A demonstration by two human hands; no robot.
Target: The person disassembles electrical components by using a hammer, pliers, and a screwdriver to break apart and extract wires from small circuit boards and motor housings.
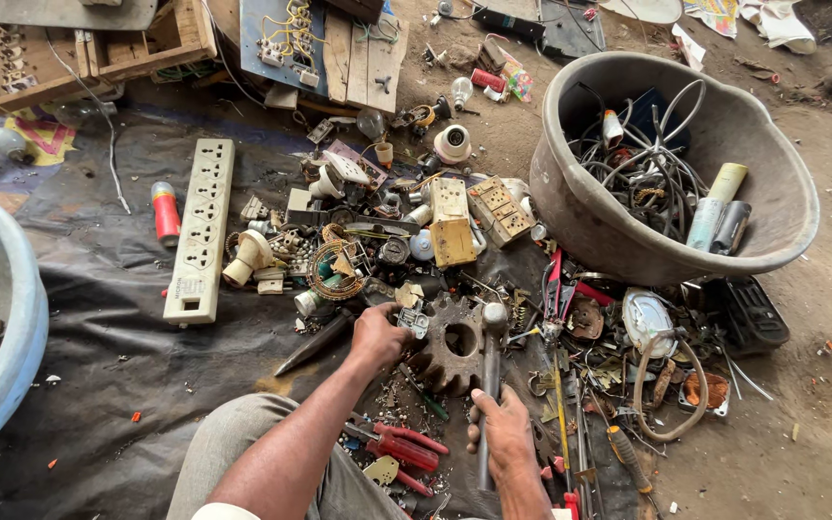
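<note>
Lower centre of the frame: the left hand [378,337] pinches a small metal part [414,321] against a gear [452,344]; the right hand [506,435] grips a hammer [490,377].

Bare dirt floor [820,318], dark tarp [98,318] spread, daylight.

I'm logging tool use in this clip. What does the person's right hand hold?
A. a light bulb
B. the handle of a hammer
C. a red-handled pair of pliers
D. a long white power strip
B: the right hand is wrapped around the handle of the hammer, whose head rests by the large gear.
</note>
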